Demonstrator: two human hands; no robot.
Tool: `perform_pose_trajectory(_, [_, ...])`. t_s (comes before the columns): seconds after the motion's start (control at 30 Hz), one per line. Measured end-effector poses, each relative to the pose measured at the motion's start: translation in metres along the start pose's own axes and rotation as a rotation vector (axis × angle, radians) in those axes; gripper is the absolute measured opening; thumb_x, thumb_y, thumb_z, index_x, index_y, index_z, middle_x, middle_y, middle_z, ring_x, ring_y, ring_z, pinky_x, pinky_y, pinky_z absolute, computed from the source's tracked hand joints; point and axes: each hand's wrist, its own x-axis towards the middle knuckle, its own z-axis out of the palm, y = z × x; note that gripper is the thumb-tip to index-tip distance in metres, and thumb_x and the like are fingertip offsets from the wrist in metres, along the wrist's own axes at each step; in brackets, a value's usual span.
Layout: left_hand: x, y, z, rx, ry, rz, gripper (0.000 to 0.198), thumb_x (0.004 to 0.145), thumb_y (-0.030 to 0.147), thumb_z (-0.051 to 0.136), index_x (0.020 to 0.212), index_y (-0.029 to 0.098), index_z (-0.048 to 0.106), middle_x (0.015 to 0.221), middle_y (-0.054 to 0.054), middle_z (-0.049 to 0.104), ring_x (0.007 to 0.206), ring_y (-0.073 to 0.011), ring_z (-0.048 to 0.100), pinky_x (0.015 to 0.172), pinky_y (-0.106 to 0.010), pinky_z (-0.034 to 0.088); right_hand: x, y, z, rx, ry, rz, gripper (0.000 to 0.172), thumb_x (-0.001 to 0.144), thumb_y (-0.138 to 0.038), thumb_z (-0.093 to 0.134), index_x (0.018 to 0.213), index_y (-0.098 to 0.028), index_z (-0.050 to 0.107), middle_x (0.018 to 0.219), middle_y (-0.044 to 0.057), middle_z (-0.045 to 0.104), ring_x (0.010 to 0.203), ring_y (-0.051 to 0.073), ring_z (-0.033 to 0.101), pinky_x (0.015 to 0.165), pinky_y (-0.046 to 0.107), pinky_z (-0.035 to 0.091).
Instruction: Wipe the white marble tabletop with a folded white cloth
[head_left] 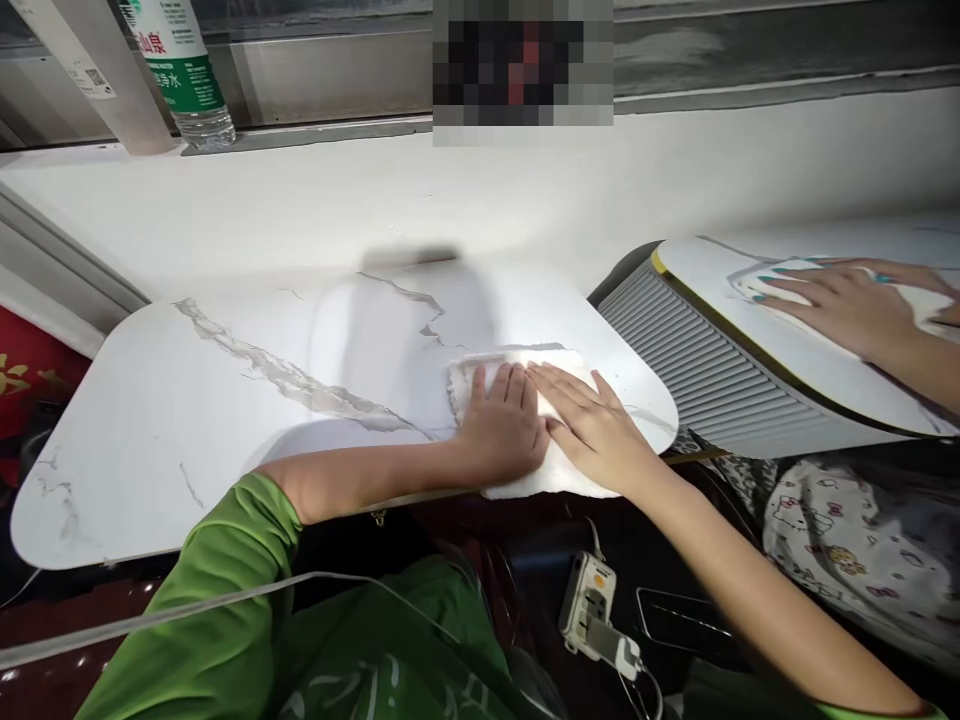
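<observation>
A white cloth (559, 472) lies spread near the right end of a white marble-patterned tabletop (187, 430), and part of it hangs at the front edge. My left hand (504, 420) rests palm down on the cloth, fingers stretched out. Beside it, my right hand (600, 432) presses flat on the same cloth with its fingers extended and the thumb side toward my left hand. The two hands touch or nearly touch; neither has its fingers wrapped around the cloth.
Another person's hands (862, 305) rest on a white cloth atop a ribbed white cabinet (675, 340) at right. A water bottle (191, 85) stands on the ledge at upper left. Below the tabletop are a power strip (589, 605) and a patterned bag (817, 540). A cable (225, 600) crosses my left sleeve.
</observation>
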Motion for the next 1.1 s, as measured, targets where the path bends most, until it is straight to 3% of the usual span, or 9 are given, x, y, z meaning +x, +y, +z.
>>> perform_pose_trajectory(0.13, [0.025, 0.015, 0.008, -0.010, 0.075, 0.053, 0.056, 0.099, 0.028, 0.034, 0.145, -0.005, 0.042, 0.154, -0.023, 0.041, 0.146, -0.0333, 0.034, 0.121, -0.056, 0.024, -0.006, 0.033, -0.004, -0.036, -0.008, 0.058, 0.061, 0.095, -0.028, 0.033, 0.156, -0.028, 0.033, 0.152, 0.006, 0.049, 0.141, 0.030, 0.044, 0.115, 0.062, 0.033])
perform_pose_trajectory(0.3, [0.073, 0.020, 0.021, -0.039, 0.126, 0.010, 0.057, 0.097, 0.026, 0.034, 0.143, -0.007, 0.043, 0.152, -0.025, 0.043, 0.144, -0.0346, 0.037, 0.121, -0.057, 0.022, 0.019, 0.084, -0.004, -0.020, -0.017, 0.023, 0.060, 0.092, -0.028, 0.034, 0.152, -0.024, 0.041, 0.151, 0.007, 0.050, 0.140, 0.030, 0.045, 0.113, 0.058, 0.038])
perform_pose_trajectory(0.4, [0.106, 0.012, 0.027, -0.049, 0.166, -0.026, 0.056, 0.097, 0.025, 0.034, 0.143, -0.005, 0.044, 0.151, -0.024, 0.045, 0.142, -0.0344, 0.039, 0.121, -0.056, 0.023, 0.045, 0.109, -0.001, -0.015, -0.007, 0.032, 0.059, 0.091, -0.027, 0.033, 0.149, -0.022, 0.045, 0.151, 0.007, 0.050, 0.140, 0.029, 0.045, 0.113, 0.058, 0.037])
perform_pose_trajectory(0.53, [0.147, -0.018, 0.026, -0.062, 0.147, -0.030, 0.055, 0.097, 0.024, 0.035, 0.143, -0.004, 0.044, 0.151, -0.024, 0.045, 0.143, -0.0332, 0.039, 0.121, -0.055, 0.021, 0.091, 0.131, 0.007, -0.017, -0.025, 0.074, 0.059, 0.090, -0.026, 0.035, 0.148, -0.019, 0.046, 0.152, 0.008, 0.049, 0.141, 0.030, 0.044, 0.112, 0.058, 0.037])
perform_pose_trajectory(0.73, [0.195, -0.089, 0.014, -0.080, -0.001, -0.129, 0.057, 0.098, 0.022, 0.029, 0.150, -0.001, 0.034, 0.159, -0.019, 0.034, 0.150, -0.0275, 0.027, 0.125, -0.049, 0.014, 0.180, 0.135, 0.028, -0.004, -0.042, 0.091, 0.058, 0.091, -0.025, 0.035, 0.147, -0.018, 0.045, 0.153, 0.010, 0.047, 0.142, 0.032, 0.041, 0.113, 0.062, 0.034])
perform_pose_trajectory(0.87, [0.210, -0.131, 0.007, -0.071, 0.033, -0.164, 0.055, 0.098, 0.021, 0.026, 0.149, 0.005, 0.038, 0.158, -0.015, 0.037, 0.148, -0.0266, 0.030, 0.124, -0.050, 0.014, 0.231, 0.127, 0.044, -0.006, 0.008, 0.027, 0.057, 0.089, -0.020, 0.034, 0.145, -0.016, 0.047, 0.150, 0.009, 0.051, 0.140, 0.029, 0.044, 0.120, 0.059, 0.024])
perform_pose_trajectory(0.97, [0.209, -0.143, 0.005, -0.047, 0.047, -0.165, 0.054, 0.098, 0.021, 0.025, 0.149, 0.006, 0.039, 0.158, -0.014, 0.038, 0.148, -0.0246, 0.030, 0.124, -0.047, 0.015, 0.246, 0.123, 0.051, -0.030, 0.027, 0.000, 0.056, 0.088, -0.019, 0.033, 0.141, -0.010, 0.050, 0.147, 0.012, 0.054, 0.138, 0.027, 0.046, 0.123, 0.051, 0.021])
perform_pose_trajectory(1.1, [0.193, -0.139, 0.002, -0.026, 0.003, -0.188, 0.056, 0.099, 0.021, 0.026, 0.152, 0.003, 0.033, 0.161, -0.016, 0.032, 0.150, -0.0252, 0.027, 0.125, -0.048, 0.012, 0.234, 0.111, 0.052, -0.038, 0.017, -0.005, 0.058, 0.089, -0.021, 0.032, 0.143, -0.006, 0.047, 0.151, 0.014, 0.049, 0.141, 0.026, 0.043, 0.122, 0.049, 0.026])
